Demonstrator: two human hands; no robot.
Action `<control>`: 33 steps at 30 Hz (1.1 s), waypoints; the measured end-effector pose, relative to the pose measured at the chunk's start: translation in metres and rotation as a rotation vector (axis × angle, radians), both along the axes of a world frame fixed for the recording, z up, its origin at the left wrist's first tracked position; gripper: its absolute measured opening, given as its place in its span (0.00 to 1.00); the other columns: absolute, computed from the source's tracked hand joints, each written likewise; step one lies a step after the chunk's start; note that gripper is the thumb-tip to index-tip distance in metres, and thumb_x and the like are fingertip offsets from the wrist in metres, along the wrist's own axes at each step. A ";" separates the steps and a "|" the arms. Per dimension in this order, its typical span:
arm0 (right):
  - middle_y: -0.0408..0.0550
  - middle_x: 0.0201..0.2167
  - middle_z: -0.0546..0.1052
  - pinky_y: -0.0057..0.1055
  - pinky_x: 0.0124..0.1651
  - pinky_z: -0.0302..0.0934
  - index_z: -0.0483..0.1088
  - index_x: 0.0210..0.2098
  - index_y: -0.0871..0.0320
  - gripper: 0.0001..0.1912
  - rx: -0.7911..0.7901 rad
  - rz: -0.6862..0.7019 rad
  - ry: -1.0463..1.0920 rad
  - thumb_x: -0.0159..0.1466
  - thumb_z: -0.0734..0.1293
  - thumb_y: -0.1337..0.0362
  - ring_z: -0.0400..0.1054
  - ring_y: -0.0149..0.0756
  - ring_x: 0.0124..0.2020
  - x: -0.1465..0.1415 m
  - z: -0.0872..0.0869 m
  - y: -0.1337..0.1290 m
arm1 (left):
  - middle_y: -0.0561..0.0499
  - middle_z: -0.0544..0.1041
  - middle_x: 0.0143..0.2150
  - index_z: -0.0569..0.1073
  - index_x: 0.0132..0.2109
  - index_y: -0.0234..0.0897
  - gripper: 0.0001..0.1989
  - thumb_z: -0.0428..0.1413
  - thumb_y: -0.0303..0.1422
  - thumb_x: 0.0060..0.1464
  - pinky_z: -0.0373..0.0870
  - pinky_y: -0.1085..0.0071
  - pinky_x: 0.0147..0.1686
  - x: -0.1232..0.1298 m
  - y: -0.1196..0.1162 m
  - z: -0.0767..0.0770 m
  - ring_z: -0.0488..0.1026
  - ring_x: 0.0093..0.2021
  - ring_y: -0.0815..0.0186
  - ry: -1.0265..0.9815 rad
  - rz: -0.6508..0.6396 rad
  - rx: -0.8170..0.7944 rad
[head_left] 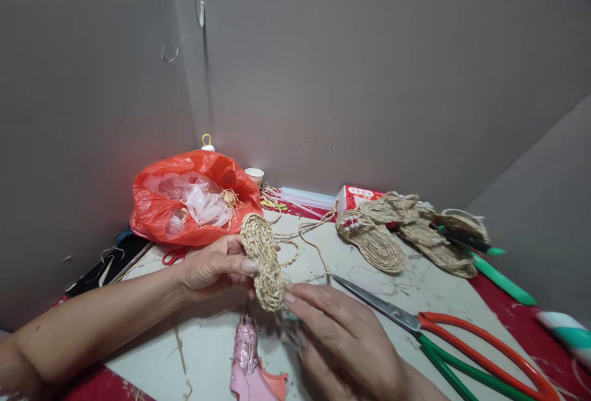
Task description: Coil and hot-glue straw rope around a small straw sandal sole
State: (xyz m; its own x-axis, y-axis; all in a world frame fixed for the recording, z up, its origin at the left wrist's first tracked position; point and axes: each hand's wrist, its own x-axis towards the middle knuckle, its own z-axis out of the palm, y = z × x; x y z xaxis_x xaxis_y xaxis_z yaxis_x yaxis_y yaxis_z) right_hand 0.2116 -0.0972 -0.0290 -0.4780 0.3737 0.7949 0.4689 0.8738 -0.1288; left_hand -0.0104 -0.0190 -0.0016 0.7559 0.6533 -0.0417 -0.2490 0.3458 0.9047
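Note:
My left hand grips a small braided straw shoe sole, thumb on its face, and holds it upright over the table. At the sole's lower right edge, my right hand has its fingertips pressed together; part of this hand is blurred. A thin straw cord trails behind the sole across the white board. Below the sole lies a pink hot glue gun, its nozzle toward the sole. Large scissors with red and green handles lie beside my right hand.
A red plastic bag with clear plastic and straw bits stands at the back left. Near it are a paper cup and pale glue sticks. Several straw soles lie at the right by a red box. Grey walls enclose the table.

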 end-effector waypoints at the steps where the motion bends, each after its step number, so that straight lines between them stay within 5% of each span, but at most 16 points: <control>1: 0.59 0.43 0.79 0.35 0.44 0.73 0.66 0.53 0.63 0.24 -0.013 -0.013 0.033 0.57 0.62 0.78 0.74 0.40 0.45 -0.001 0.001 -0.002 | 0.50 0.75 0.30 0.75 0.35 0.31 0.14 0.67 0.36 0.45 0.67 0.75 0.30 0.000 0.000 0.000 0.71 0.28 0.71 -0.001 0.005 0.010; 12: 0.44 0.31 0.74 0.25 0.26 0.67 0.68 0.46 0.57 0.16 -0.436 -0.195 0.325 0.58 0.67 0.70 0.68 0.30 0.26 -0.026 0.013 -0.005 | 0.48 0.78 0.36 0.72 0.42 0.33 0.21 0.69 0.31 0.41 0.71 0.68 0.39 0.012 -0.012 0.001 0.76 0.36 0.64 0.054 0.059 0.092; 20: 0.49 0.34 0.71 0.32 0.31 0.64 0.70 0.45 0.62 0.15 -0.508 -0.258 0.289 0.58 0.66 0.70 0.64 0.35 0.30 -0.022 0.010 -0.003 | 0.53 0.77 0.35 0.71 0.40 0.33 0.21 0.69 0.22 0.38 0.70 0.73 0.37 0.014 -0.019 0.007 0.74 0.34 0.69 0.175 0.132 0.142; 28: 0.48 0.32 0.70 0.33 0.31 0.62 0.71 0.46 0.65 0.17 -0.631 -0.186 0.264 0.56 0.66 0.69 0.63 0.35 0.29 -0.018 0.014 0.001 | 0.52 0.75 0.38 0.72 0.43 0.34 0.20 0.68 0.29 0.42 0.68 0.70 0.41 0.011 -0.020 0.008 0.72 0.38 0.66 0.306 0.104 0.335; 33: 0.48 0.33 0.70 0.34 0.34 0.62 0.70 0.44 0.63 0.16 -0.601 -0.168 0.243 0.55 0.67 0.70 0.64 0.36 0.32 -0.017 0.010 0.003 | 0.50 0.74 0.44 0.69 0.54 0.38 0.30 0.69 0.34 0.42 0.67 0.68 0.45 0.005 -0.018 0.011 0.70 0.44 0.62 0.365 0.080 0.459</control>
